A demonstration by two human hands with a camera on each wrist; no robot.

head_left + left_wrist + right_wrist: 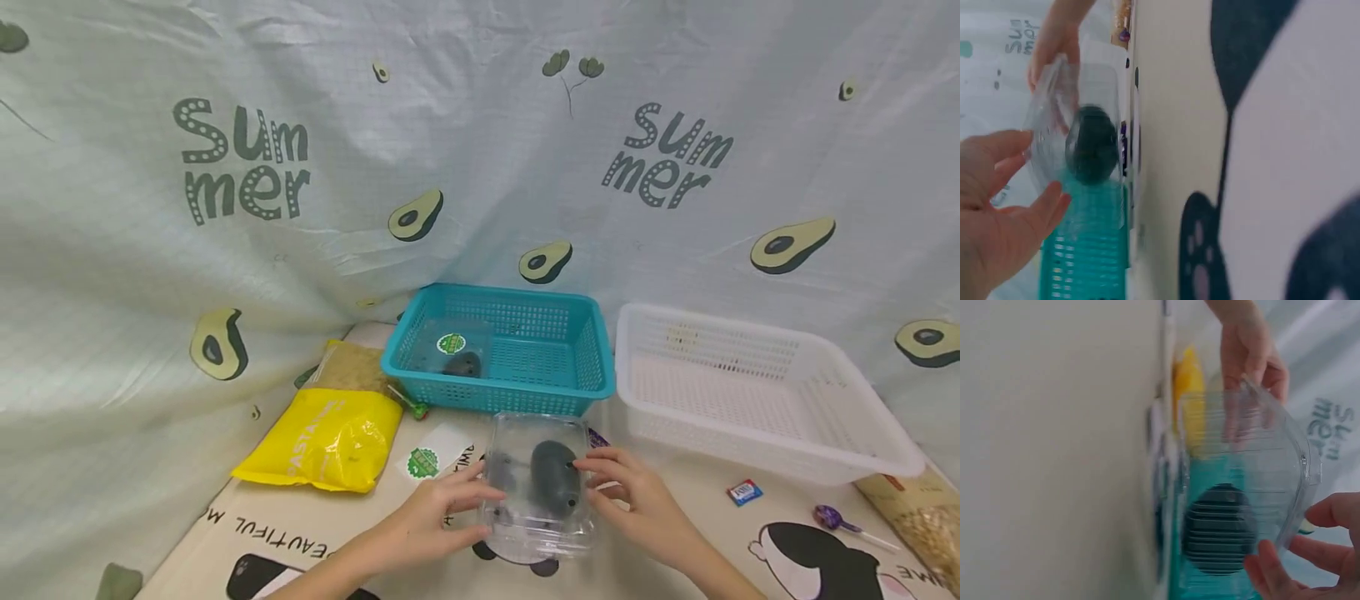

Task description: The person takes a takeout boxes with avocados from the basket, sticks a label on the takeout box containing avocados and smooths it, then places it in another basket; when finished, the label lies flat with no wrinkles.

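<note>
A clear plastic clamshell box (517,442) stands on the cloth in front of me. Inside it, toward the right, lies one dark, smooth oval fruit (555,479) that looks like an avocado. My left hand (431,517) grips the left side of the box between fingertips and thumb. On the opposite side my right hand (637,500) pinches the rim, with its fingers (1272,569) spread along the wall. Both wrist views show the box's upper edge between the two hands. Whether the lid is fully pressed down I cannot tell.
Behind the box is a teal basket (498,392) holding another clear box (427,342) with a green sticker. A white basket (750,446) stands right of it. Left lies a yellow packet (330,437). A lollipop (827,517), a small candy (744,492) and a grain bag (930,525) lie right.
</note>
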